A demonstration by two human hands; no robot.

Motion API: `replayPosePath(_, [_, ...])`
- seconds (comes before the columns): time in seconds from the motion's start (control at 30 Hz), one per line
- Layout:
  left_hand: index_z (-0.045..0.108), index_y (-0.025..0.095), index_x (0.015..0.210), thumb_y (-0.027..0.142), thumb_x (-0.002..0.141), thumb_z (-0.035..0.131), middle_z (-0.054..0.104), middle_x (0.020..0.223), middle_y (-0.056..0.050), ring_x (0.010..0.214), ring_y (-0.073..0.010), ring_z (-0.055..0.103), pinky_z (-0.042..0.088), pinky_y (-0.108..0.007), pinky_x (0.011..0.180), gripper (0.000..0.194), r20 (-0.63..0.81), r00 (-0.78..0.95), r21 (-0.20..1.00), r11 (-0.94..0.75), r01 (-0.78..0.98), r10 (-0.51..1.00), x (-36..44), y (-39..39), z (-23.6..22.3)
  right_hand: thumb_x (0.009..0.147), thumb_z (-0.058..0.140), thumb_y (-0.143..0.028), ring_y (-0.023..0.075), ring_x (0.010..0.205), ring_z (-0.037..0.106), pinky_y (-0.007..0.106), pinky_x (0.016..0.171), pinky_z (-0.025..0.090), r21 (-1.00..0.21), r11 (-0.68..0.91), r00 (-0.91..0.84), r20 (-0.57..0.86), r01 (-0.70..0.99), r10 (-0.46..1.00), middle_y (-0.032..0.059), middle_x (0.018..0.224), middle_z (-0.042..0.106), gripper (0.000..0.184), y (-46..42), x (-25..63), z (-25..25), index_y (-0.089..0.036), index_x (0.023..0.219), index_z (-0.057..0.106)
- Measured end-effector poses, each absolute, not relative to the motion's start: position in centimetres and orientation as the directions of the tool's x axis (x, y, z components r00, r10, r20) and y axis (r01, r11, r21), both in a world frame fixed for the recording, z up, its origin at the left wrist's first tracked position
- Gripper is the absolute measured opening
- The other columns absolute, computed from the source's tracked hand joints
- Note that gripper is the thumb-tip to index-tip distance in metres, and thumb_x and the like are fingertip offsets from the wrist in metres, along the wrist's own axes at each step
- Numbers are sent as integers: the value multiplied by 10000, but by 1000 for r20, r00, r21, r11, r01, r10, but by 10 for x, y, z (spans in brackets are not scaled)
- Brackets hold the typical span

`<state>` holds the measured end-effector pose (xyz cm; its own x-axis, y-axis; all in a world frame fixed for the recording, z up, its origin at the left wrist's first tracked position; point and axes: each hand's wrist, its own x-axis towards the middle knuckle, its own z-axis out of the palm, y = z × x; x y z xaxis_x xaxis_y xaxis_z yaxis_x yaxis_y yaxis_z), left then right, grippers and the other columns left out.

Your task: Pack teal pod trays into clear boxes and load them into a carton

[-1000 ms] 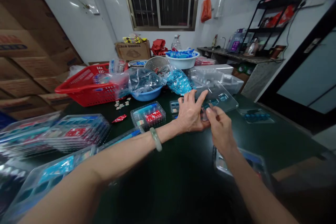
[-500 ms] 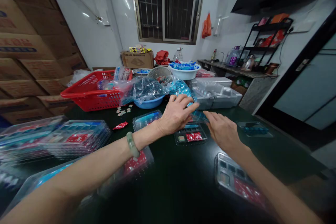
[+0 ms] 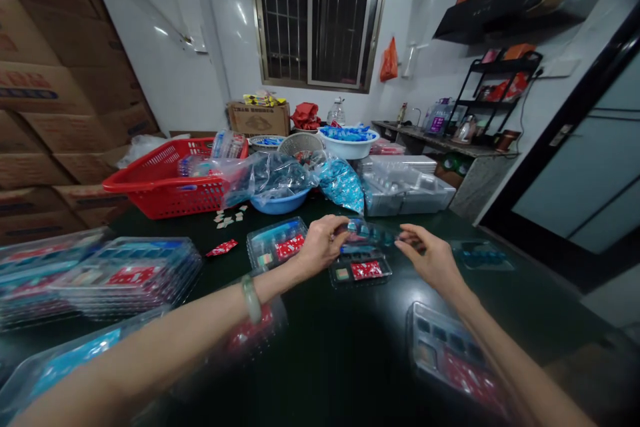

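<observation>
Over a far compartment tray (image 3: pixel 360 273), the left hand (image 3: pixel 324 240) and right hand (image 3: pixel 433 255) pinch a clear plastic sheet (image 3: pixel 374 233), seemingly a covering step, next calling for aligned edges.

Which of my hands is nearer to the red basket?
Your left. The left hand is to the right of the red basket and closer to the camera; the right hand is farther right still.

Left fingers (image 3: pixel 339 221) holding clear plastic (image 3: pixel 374 233), right fingers (image 3: pixel 413 231) alongside, filled tray (image 3: pixel 363 282) below
</observation>
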<state>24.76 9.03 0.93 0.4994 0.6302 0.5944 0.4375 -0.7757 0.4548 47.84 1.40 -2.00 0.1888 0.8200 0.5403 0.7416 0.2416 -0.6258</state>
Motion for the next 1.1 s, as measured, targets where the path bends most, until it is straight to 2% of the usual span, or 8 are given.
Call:
replayPosePath(0.07, [613,124,875,189,782,567,577,669,-4,602,-111,520,418,-229,565,122,469,461,574,-657,489,753,253,96,4,743,586,-374,190,761,598,327,691,474,-759,248,189,437,603,880,68,856,641,365,32,487,-34,-166,1042,557])
replayPosePath(0.2, [589,112,769,251,817,544,542,594,30,471,-71,489,408,-199,449,154,112,405,709,-359,607,907,260,106,-8,719,588,-385,166,652,605,269,523,492,-836,164,185,300,523,936,40,759,644,394,67,497,-60,-148,1029,537])
replayPosePath(0.33, [566,105,820,326,863,482,550,629,27,471,-62,501,440,-194,440,240,-201,324,689,-102,718,924,262,110,-26,701,624,-302,119,505,558,208,401,440,-853,23,170,130,521,977,-11,611,595,333,93,499,-78,-119,971,559])
replayPosePath(0.43, [568,108,864,350,870,465,577,675,9,515,-74,535,467,-211,473,263,-314,289,633,-27,773,904,265,111,-39,747,622,-257,83,470,525,183,398,420,-809,-72,158,26,583,987,-32,597,567,249,105,496,-84,-112,942,567])
replayPosePath(0.57, [552,115,954,365,868,459,596,769,-19,592,-101,566,495,-254,537,280,-277,277,543,-87,835,920,267,115,-49,818,572,-292,83,564,545,223,521,468,-702,-135,179,-11,699,984,-10,728,589,215,114,492,-87,-121,949,565])
replayPosePath(0.73, [427,109,1153,345,839,476,551,1025,-127,887,-227,571,471,-390,747,396,-2,427,376,-395,838,904,261,116,-43,762,612,-320,157,788,571,321,693,460,-538,-189,252,45,822,967,41,877,608,244,115,488,-91,-139,924,592])
replayPosePath(0.93, [434,164,1159,545,729,511,456,1186,-151,1107,-321,416,376,-429,879,579,99,720,161,-725,669,687,272,105,-50,731,580,-332,182,822,579,264,620,405,-452,-226,289,75,863,954,44,876,620,225,113,484,-99,-207,917,608])
replayPosePath(1.1, [467,100,1121,667,609,539,442,1184,-233,1103,-396,375,312,-488,891,767,62,777,37,-779,625,626,282,101,-60,690,610,-306,134,648,560,220,536,374,-484,-160,213,57,860,975,-6,730,602,214,110,489,-104,-199,874,584])
